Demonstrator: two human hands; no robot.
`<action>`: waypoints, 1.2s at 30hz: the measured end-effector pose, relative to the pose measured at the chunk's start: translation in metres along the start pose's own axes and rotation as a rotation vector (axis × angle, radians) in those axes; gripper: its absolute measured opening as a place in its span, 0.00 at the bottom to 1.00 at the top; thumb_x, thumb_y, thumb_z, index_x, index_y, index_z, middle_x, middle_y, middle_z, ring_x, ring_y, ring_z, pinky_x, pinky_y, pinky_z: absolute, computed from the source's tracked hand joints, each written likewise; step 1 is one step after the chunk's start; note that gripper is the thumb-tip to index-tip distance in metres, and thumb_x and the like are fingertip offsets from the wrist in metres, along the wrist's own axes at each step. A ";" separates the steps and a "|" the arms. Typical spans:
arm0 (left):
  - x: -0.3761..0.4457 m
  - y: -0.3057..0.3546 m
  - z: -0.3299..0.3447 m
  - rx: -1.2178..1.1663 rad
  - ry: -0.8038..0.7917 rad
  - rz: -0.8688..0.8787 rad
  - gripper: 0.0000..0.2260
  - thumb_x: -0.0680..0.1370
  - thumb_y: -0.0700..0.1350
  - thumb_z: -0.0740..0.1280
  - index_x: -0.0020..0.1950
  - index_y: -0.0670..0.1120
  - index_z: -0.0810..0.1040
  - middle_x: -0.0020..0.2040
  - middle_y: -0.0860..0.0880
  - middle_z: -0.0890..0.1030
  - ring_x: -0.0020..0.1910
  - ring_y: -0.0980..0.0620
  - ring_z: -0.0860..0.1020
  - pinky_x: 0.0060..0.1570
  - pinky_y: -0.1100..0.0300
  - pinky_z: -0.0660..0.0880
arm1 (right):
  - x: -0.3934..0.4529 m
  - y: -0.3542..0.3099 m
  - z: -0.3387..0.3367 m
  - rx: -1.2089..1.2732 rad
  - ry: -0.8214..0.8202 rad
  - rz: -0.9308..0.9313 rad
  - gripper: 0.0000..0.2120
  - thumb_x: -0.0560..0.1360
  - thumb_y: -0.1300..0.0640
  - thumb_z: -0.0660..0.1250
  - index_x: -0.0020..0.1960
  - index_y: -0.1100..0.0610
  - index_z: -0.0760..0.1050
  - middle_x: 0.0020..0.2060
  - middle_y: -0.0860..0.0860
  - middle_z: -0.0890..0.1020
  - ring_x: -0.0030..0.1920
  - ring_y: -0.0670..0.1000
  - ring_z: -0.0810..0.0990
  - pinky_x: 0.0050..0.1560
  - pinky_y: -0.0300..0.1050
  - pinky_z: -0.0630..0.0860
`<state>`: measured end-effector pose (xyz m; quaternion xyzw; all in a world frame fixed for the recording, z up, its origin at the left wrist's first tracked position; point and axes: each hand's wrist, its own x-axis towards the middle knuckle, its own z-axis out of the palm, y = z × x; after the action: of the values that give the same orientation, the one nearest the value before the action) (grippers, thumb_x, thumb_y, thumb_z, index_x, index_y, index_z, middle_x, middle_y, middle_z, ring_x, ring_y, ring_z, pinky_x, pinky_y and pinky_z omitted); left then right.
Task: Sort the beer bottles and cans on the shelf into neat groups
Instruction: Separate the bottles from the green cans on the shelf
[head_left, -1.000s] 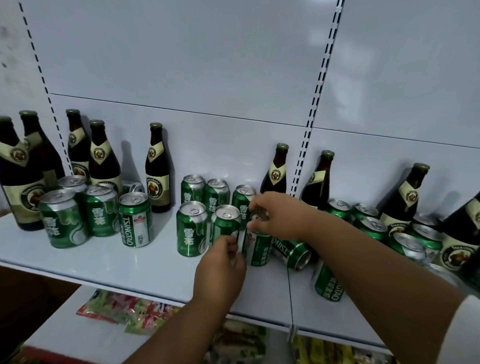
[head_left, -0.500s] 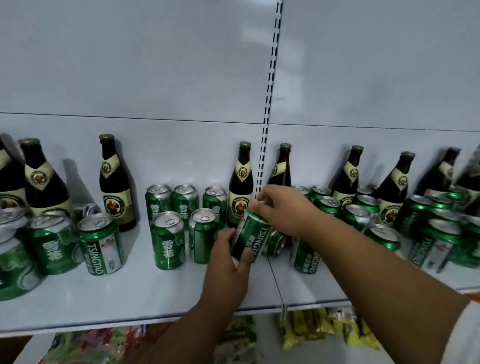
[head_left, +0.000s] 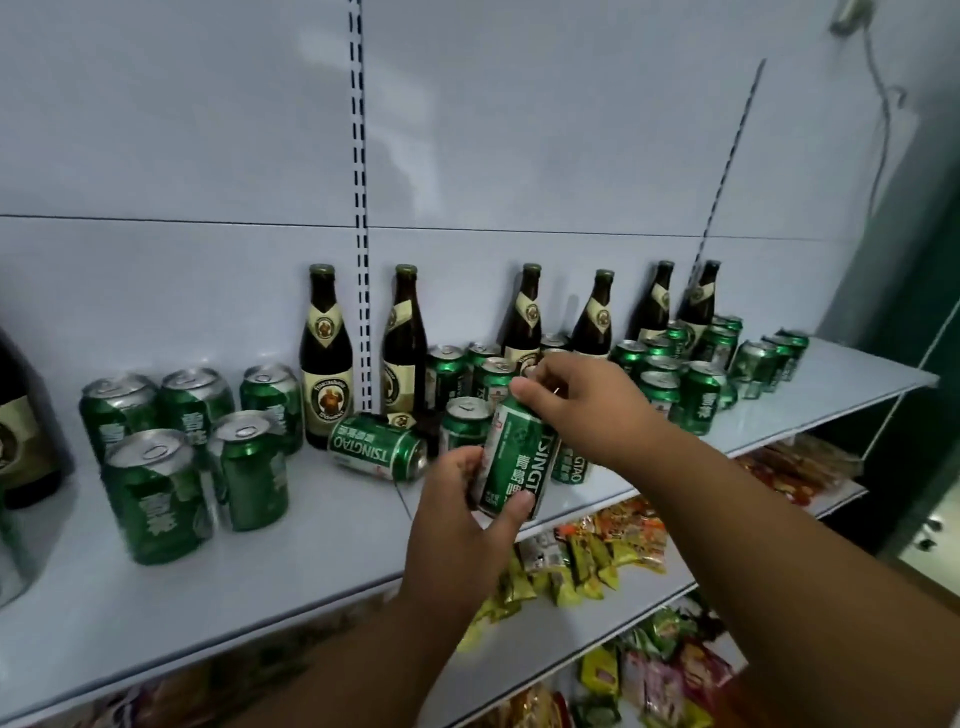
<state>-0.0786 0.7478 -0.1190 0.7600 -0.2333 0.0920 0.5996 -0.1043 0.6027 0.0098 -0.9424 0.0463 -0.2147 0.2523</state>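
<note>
Fingers of both hands are wrapping round one green can (head_left: 514, 457), and from the head camera, the only view I am getting, I am reading it as a two-handed lift. I am seeing my left hand (head_left: 457, 525) cupping the can's lower end, thumb pressing across the label, while my right hand (head_left: 582, 400) is pinching the top rim from above. The can is leaning, held clear above the front of the shelf (head_left: 322, 561); I judge the double grip is steadying it so it can go down upright.

Printed down its side I am reading "TSINGTAO", with Chinese characters below. A second can (head_left: 378, 448) is lying on its side just left of the held one, showing the same "TSINGTAO" name, and it probably needs standing up. Five cans (head_left: 156, 493) are standing upright in a loose cluster further left, bearing Chinese characters I cannot make out; I take that cluster as the likely home for the held can.

Brown bottles (head_left: 326, 364) are lining the back wall with cream labels whose lettering is too small to read. More cans (head_left: 698, 397) are crowding among the bottles on the right, still unsorted
</note>
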 end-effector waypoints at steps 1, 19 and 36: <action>0.001 0.005 0.013 0.000 -0.049 -0.009 0.22 0.71 0.51 0.77 0.57 0.63 0.68 0.53 0.60 0.79 0.50 0.64 0.79 0.52 0.60 0.78 | -0.004 0.011 -0.007 -0.015 -0.008 0.000 0.15 0.77 0.41 0.65 0.43 0.53 0.75 0.35 0.49 0.78 0.35 0.48 0.76 0.36 0.45 0.72; 0.067 0.049 0.265 0.148 -0.059 -0.111 0.20 0.73 0.50 0.75 0.60 0.58 0.69 0.55 0.57 0.77 0.53 0.56 0.77 0.47 0.61 0.73 | 0.053 0.234 -0.109 -0.225 -0.119 -0.106 0.10 0.78 0.44 0.65 0.48 0.51 0.77 0.41 0.48 0.79 0.42 0.48 0.77 0.42 0.46 0.74; 0.094 0.035 0.339 0.374 0.092 -0.226 0.21 0.73 0.48 0.73 0.63 0.53 0.71 0.55 0.53 0.82 0.53 0.48 0.80 0.48 0.53 0.78 | 0.081 0.309 -0.091 -0.155 -0.082 -0.220 0.11 0.78 0.48 0.66 0.53 0.55 0.80 0.46 0.50 0.80 0.47 0.50 0.77 0.46 0.45 0.72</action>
<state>-0.0599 0.3956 -0.1381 0.8744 -0.0980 0.1006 0.4645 -0.0630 0.2772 -0.0415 -0.9664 -0.0510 -0.1984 0.1555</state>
